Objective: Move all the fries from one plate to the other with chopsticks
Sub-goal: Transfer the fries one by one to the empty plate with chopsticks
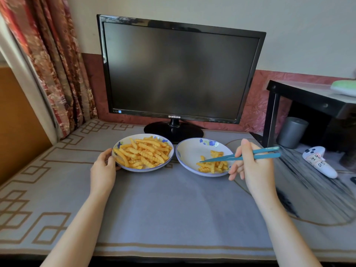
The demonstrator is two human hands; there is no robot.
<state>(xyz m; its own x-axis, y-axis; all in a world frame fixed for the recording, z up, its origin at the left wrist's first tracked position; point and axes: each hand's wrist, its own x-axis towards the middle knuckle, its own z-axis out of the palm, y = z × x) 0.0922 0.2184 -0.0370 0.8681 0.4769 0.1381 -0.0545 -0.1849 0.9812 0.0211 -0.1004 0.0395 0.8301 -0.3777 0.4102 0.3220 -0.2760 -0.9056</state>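
Two white plates with blue flowers stand side by side on the table. The left plate (pixel 123 142) carries a big heap of crinkle-cut fries (pixel 143 153). The right plate (pixel 189 151) has a small pile of fries (pixel 212 166) near its front right. My left hand (pixel 104 170) grips the left plate's near-left rim. My right hand (pixel 252 166) holds a pair of teal chopsticks (pixel 240 157), whose tips lie together over the right plate, just above the small pile. No fry is visible between the tips.
A black monitor (pixel 179 74) on its round stand rises right behind the plates. A white game controller (pixel 317 160) lies at the right, beneath a black shelf (pixel 308 97) with a grey cup (pixel 292 132) under it. A curtain (pixel 52 64) hangs at the left.
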